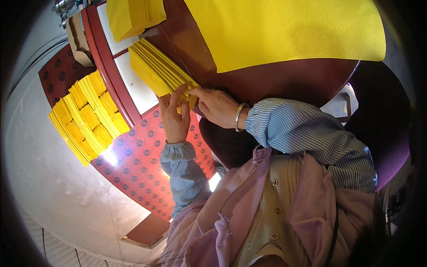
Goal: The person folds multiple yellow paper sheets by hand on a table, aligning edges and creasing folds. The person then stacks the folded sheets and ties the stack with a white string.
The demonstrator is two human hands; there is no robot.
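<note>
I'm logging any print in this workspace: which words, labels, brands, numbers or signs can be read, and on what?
None can be read.
Red patterned sheet: repeated dark round marks, too small to make out.
Folded yellow stack and large yellow sheet: no print visible.

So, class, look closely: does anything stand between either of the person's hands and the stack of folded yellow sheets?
Nothing visible does. Fingers of the left hand and right hand are at the near end of the stack of folded yellow sheets. The large flat yellow sheet lies off to the right.
</note>
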